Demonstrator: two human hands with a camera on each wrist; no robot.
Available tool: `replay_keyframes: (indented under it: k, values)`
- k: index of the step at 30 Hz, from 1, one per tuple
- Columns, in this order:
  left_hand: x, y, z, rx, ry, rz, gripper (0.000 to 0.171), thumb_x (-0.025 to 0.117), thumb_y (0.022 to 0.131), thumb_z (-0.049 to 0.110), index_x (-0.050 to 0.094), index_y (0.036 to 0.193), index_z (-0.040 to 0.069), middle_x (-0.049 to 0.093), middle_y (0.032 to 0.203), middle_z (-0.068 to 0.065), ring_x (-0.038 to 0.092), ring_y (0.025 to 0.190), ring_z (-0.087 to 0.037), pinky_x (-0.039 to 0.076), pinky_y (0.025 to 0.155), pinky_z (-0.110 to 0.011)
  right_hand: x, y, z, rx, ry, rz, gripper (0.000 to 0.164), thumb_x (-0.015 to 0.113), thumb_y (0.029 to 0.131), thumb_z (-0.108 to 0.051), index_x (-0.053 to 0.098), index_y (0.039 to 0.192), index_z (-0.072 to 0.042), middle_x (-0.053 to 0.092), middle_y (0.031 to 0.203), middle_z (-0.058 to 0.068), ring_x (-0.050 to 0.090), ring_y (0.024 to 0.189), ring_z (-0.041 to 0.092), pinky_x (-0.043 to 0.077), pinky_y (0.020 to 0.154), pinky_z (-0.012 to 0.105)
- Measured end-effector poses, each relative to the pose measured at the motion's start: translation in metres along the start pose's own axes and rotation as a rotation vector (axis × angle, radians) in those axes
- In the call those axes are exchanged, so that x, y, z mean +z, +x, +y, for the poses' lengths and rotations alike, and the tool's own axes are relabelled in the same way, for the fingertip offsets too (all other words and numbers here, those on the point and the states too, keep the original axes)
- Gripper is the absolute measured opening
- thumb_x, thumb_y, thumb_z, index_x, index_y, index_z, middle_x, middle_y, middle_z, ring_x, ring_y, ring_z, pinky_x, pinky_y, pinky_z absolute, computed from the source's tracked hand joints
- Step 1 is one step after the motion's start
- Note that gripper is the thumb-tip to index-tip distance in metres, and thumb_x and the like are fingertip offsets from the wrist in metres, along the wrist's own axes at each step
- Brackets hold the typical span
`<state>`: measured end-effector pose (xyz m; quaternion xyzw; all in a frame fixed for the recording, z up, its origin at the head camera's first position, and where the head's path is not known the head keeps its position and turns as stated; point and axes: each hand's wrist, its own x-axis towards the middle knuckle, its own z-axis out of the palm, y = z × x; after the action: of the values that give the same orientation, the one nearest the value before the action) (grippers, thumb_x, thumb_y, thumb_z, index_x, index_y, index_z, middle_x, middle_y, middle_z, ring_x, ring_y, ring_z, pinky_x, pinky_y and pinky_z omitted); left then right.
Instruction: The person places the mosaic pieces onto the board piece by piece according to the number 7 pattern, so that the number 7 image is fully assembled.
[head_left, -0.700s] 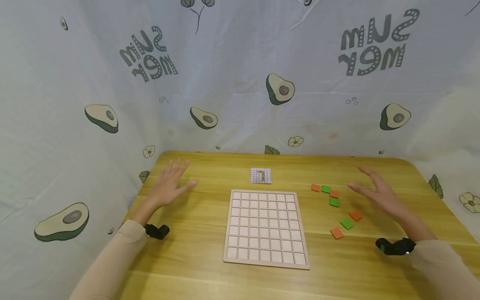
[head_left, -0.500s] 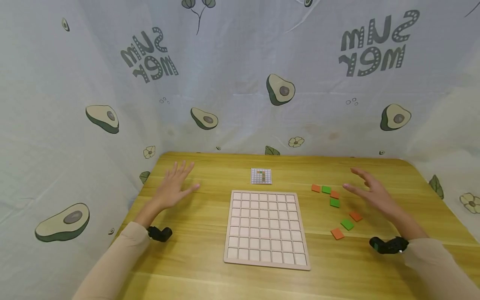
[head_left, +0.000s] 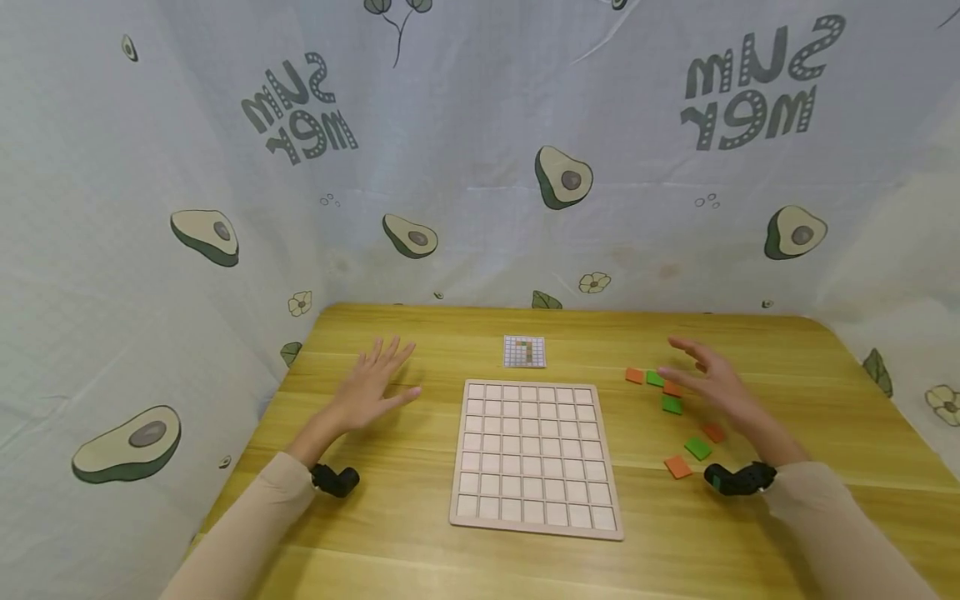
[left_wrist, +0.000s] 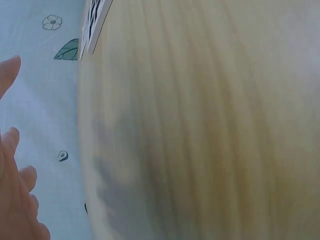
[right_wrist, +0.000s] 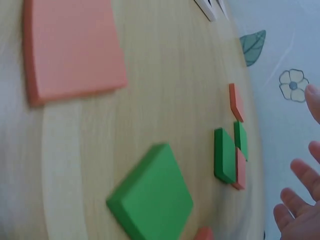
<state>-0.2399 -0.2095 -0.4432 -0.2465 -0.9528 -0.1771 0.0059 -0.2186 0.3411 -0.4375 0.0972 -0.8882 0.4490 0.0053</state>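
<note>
Best to lower right hand (head_left: 720,388), fingers apart, and pinch green tile (head_left: 672,405) edgewise without nudging adjoining orange tile (head_left: 672,390), holding left hand (head_left: 365,397), fingers spread, off grid board (head_left: 531,446).

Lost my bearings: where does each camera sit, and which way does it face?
Head: worn there, facing forward and down at board, card, tiles; left grip, right grip, sleeves show.
Left wrist: worn there, facing table and curtain; left grip at left edge.
Right wrist: worn there, facing tiles and table; right grip at right edge.
Head and right wrist share tiles and curtain.
</note>
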Motion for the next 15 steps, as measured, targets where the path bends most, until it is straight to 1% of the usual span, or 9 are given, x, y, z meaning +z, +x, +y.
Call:
replay_keyframes:
  k: [3,7,10,15]
  values:
    - [0.006,-0.001,0.004,0.023,-0.022,-0.008,0.082,0.049,0.098,0.06,0.016,0.162,0.02,0.009,0.165,-0.015,0.002,0.15,-0.042,0.006,0.116,-0.064,0.008,0.003,-0.002,0.024,0.001,-0.014,0.072,0.064,0.1,-0.025,0.027,0.152,0.009,0.022,0.154,0.038,0.016,0.14,0.058,0.017,0.109,0.071]
    - [0.012,-0.002,0.009,0.062,-0.049,-0.025,0.081,0.049,0.098,0.059,0.019,0.161,0.018,0.011,0.165,-0.016,0.006,0.149,-0.044,0.007,0.115,-0.065,0.016,0.008,-0.004,0.032,-0.017,-0.029,0.068,0.065,0.099,-0.025,0.033,0.149,0.009,0.025,0.152,0.038,0.017,0.14,0.057,0.019,0.109,0.07]
    - [0.016,-0.002,0.014,0.086,-0.064,-0.05,0.081,0.049,0.099,0.06,0.019,0.161,0.019,0.012,0.165,-0.016,0.005,0.15,-0.043,0.007,0.116,-0.064,0.02,0.01,-0.003,0.04,0.001,-0.034,0.066,0.066,0.099,-0.024,0.036,0.148,0.009,0.025,0.153,0.037,0.018,0.139,0.058,0.019,0.108,0.072]
    - [0.023,-0.004,0.022,0.118,-0.088,-0.106,0.082,0.047,0.099,0.061,0.017,0.162,0.019,0.01,0.165,-0.016,0.002,0.15,-0.04,0.005,0.117,-0.061,0.026,0.011,0.0,0.069,0.024,-0.041,0.062,0.066,0.099,-0.022,0.04,0.145,0.01,0.025,0.154,0.034,0.026,0.136,0.057,0.029,0.103,0.071]
